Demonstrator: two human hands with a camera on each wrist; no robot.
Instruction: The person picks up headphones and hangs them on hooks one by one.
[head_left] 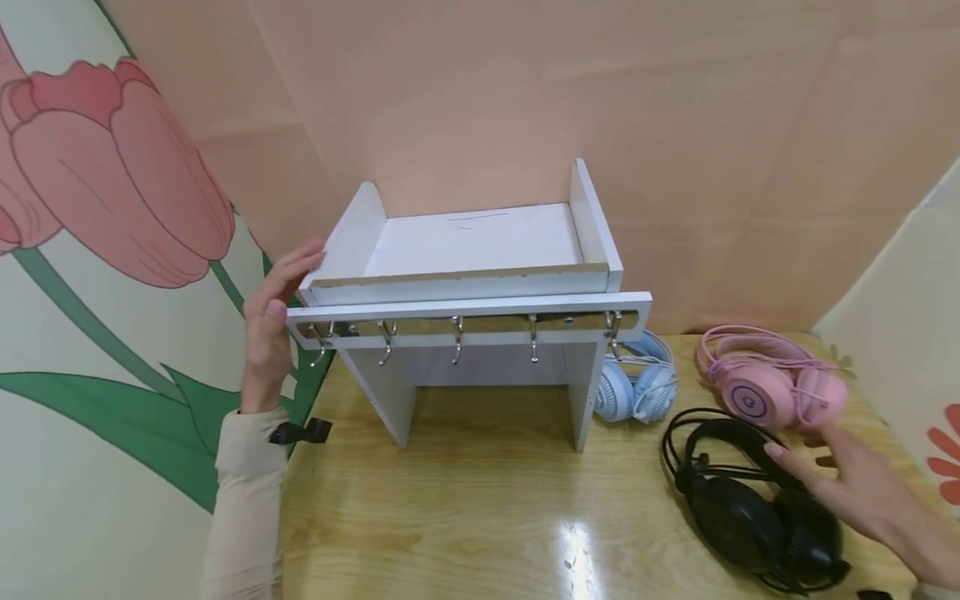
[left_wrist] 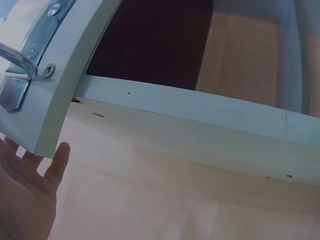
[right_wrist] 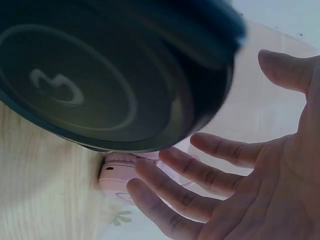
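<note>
I see black headphones [head_left: 731,518] on the desk [head_left: 442,517], slanting far-left to near-right, just left of the nearer, spread right hand [head_left: 862,487]; the left hand [head_left: 272,321], fingers extended, rests against the white hook shelf [head_left: 468,293].

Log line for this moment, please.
left hand: at left end of rack | right hand: open, by black headset | blue headset, pink headset: on table | hooks: bare

Indoor nook, wood-grain table [head_left: 450,508], tulip-patterned wall [head_left: 127,175]
</note>
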